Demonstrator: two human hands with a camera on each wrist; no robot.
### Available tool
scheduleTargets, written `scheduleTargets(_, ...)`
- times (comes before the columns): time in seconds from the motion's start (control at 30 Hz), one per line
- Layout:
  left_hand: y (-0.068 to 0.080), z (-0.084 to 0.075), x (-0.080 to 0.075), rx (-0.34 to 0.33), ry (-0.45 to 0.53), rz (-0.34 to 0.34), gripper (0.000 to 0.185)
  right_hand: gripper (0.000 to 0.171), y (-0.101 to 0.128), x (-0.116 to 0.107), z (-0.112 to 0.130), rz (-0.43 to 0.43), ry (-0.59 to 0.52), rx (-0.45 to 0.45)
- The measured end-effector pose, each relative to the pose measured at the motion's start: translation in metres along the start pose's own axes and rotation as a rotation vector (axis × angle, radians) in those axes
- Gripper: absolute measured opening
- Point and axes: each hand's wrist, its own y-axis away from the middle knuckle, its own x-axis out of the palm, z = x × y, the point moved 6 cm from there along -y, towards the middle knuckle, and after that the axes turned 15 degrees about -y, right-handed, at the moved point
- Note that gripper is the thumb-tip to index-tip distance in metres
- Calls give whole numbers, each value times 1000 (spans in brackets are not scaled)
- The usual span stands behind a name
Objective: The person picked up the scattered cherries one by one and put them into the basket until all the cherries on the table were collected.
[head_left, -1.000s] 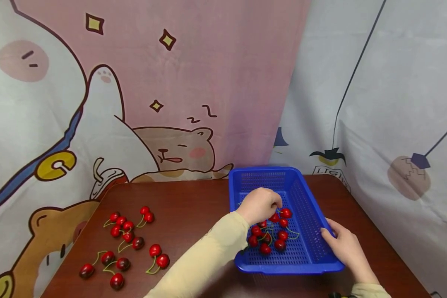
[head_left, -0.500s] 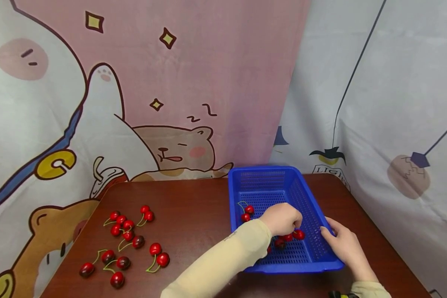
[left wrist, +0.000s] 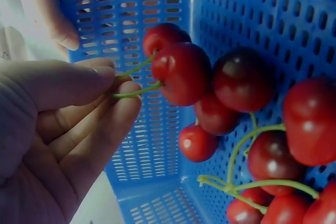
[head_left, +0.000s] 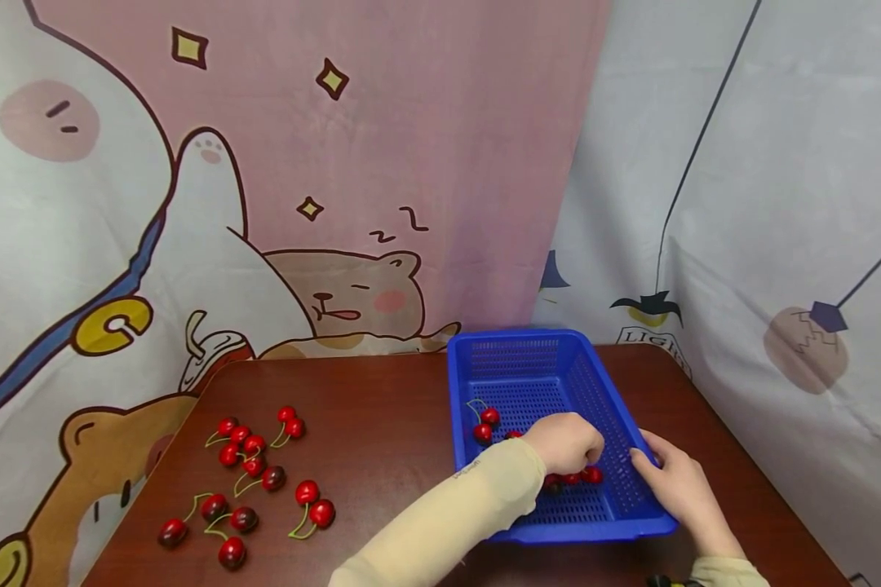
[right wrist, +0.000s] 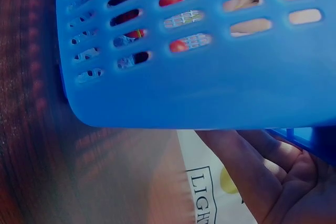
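My left hand point(head_left: 564, 442) is inside the blue plastic basket point(head_left: 454, 395). In the left wrist view, its thumb and fingers pinch the green stems of a pair of red cherries point(left wrist: 184, 74). Several other cherries point(left wrist: 244, 80), red and dark red, lie on the basket floor close by; the left hand and sleeve hide part of them in the head view. A pair of cherries point(head_left: 487, 424) sits at the basket's left side. My right hand point(head_left: 683, 489) grips the basket's right rim, thumb on top, and the right wrist view shows that hand point(right wrist: 273, 177) beside the slotted wall.
On the left of the brown table point(head_left: 382, 424) lie several stemmed cherries point(head_left: 253, 444), with another pair point(head_left: 314, 504) nearer the middle. A cartoon-printed curtain point(head_left: 484, 163) hangs behind the table and along its right side.
My left hand has moved right and nearer inside the basket, uncovering the cherries at its left side. My right hand stays on the rim.
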Motion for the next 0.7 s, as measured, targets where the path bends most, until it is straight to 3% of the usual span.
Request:
scheduleTargets(0.33, 1, 3, 7, 47, -10, 1, 19, 54, 0, 1, 1, -4, 12, -18)
scheduleTargets(0.53, 5, 15, 1, 13, 73, -19, 17, 53, 1, 0, 2, -10, 21, -26)
scheduleTargets(0.7, 16, 30, -13, -33, 164, -71, 15, 54, 1, 0, 4, -11, 21, -25)
